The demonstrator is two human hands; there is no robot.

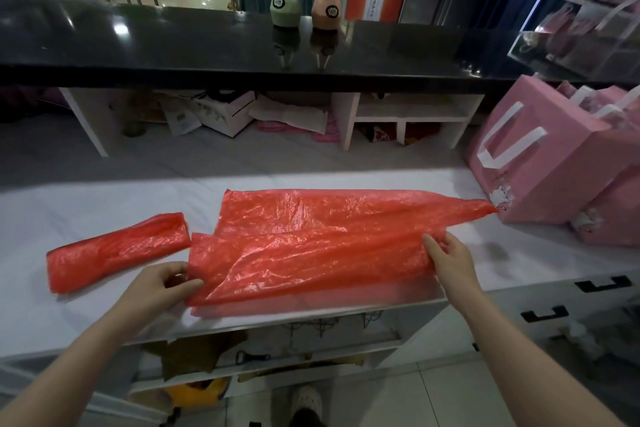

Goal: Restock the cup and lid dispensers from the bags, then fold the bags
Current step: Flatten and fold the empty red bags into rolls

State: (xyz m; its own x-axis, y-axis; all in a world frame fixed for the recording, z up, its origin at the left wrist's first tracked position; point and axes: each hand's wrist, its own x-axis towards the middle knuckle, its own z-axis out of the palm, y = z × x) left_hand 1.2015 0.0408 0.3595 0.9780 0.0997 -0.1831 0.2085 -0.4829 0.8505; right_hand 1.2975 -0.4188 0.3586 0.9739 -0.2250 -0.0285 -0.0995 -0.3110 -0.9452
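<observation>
While one red bag (117, 250) lies folded on the white table (69, 204), both hands pinch a second bag's (311, 239) near edge: left hand (166, 282), right hand (446, 260). Next likely folds it lengthwise.

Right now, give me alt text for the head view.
Both hands pinch a large red plastic bag flat on the white counter: left hand, right hand. A folded red bag lies left; pink gift bags stand right.
</observation>
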